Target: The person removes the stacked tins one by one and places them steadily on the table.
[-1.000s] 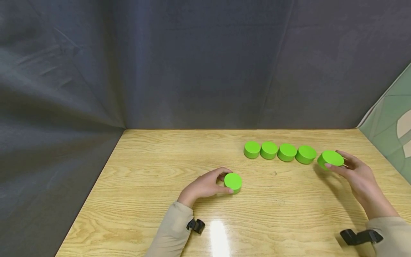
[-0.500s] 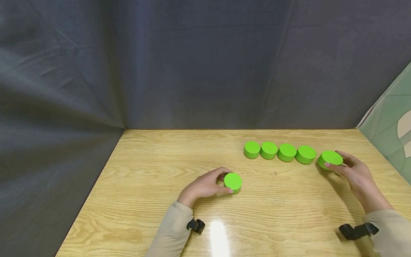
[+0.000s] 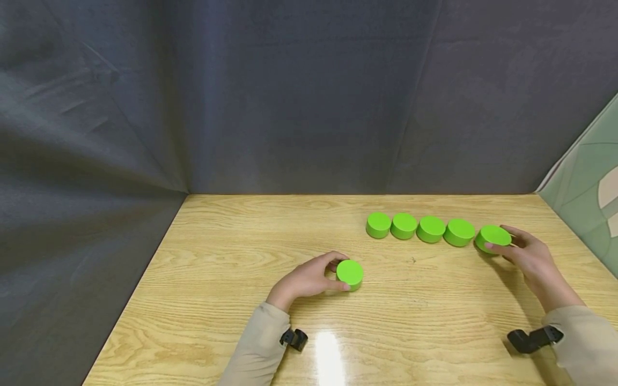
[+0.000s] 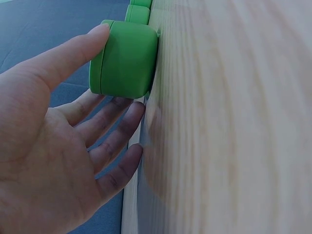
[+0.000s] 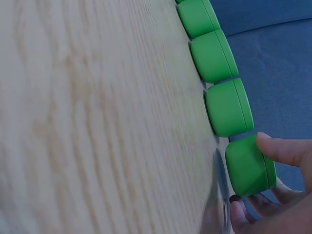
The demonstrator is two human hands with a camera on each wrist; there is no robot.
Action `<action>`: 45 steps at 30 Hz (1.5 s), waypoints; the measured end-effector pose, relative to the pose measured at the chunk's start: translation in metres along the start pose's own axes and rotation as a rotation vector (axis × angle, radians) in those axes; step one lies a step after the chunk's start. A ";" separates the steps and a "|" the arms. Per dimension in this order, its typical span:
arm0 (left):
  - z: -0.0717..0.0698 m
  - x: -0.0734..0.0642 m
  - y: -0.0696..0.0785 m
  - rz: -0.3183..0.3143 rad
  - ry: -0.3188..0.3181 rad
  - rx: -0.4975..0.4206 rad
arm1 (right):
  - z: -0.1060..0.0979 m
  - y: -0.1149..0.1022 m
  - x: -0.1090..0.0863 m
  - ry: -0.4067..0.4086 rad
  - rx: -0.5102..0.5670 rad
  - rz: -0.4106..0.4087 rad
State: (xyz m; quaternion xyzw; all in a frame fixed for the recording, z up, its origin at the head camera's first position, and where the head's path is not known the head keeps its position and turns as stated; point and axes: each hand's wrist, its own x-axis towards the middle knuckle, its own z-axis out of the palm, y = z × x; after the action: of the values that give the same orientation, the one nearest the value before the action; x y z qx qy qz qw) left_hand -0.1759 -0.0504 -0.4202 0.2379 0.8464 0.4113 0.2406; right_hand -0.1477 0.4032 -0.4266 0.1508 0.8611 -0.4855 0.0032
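My left hand holds a green round lidded box between thumb and fingers, on or very near the wooden table. In the left wrist view, the thumb lies at the lid edge of this box. Over on the right, my right hand pinches another green round box at the right end of a row. The right wrist view shows a narrow dark gap between this box and the table. Next to it in the row stands a matching box, with a small space between them.
The row goes on leftward with more green boxes: one, another and the end one. A dark grey cloth hangs behind the wooden table. A green patterned panel borders the right side.
My right hand has shifted slightly left and lowered its box, bringing it nearer the row. My left hand and its box have stayed in place.
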 end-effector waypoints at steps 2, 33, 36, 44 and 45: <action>0.000 0.000 0.000 0.000 0.000 0.002 | 0.000 0.000 0.001 -0.005 -0.019 0.004; 0.001 0.000 0.001 0.007 0.002 -0.006 | 0.000 -0.002 0.012 -0.033 -0.088 0.021; 0.002 0.001 0.001 0.010 -0.001 -0.009 | -0.001 -0.002 0.011 -0.044 -0.066 0.022; 0.002 0.001 0.000 0.004 0.000 -0.008 | -0.002 0.000 0.006 -0.065 0.055 -0.011; 0.001 0.000 0.001 0.002 -0.001 -0.010 | -0.001 0.000 0.006 -0.057 0.078 -0.014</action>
State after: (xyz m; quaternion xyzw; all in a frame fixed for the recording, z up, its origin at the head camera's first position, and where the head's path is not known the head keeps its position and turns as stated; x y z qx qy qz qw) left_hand -0.1753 -0.0490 -0.4206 0.2379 0.8439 0.4157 0.2419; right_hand -0.1528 0.4059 -0.4271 0.1308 0.8421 -0.5228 0.0183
